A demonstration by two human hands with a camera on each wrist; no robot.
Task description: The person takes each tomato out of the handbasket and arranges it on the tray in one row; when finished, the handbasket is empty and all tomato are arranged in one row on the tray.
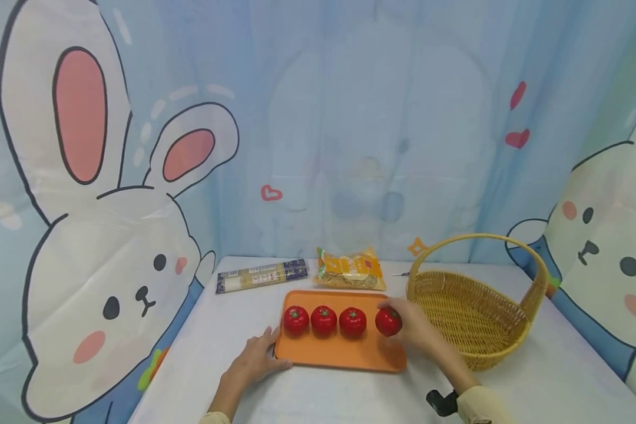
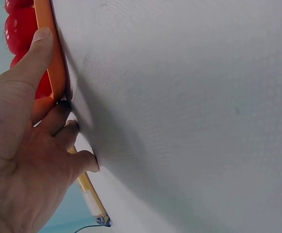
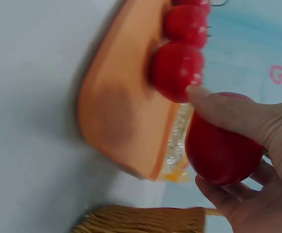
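My right hand (image 1: 410, 324) grips a red tomato (image 1: 388, 322) above the right part of an orange tray (image 1: 339, 355). In the right wrist view the thumb lies across the held tomato (image 3: 223, 145), with fingers round its other side and a gap below it. Three more tomatoes sit in a row on the tray; the nearest to the held one is a tomato (image 1: 352, 323) near the tray's middle. At the tray's front left corner, my left hand (image 1: 257, 356) holds the edge. Its thumb (image 2: 36, 58) is against the rim, and the other fingers are at the short side.
A yellow wicker basket (image 1: 487, 357) with a tall handle stands right of the tray. Behind the tray lie a yellow snack bag (image 1: 351, 271) and a long packet of noodles (image 1: 262, 275). A black object (image 1: 442, 403) shows by the right wrist. A printed curtain (image 1: 350, 118) hangs behind.
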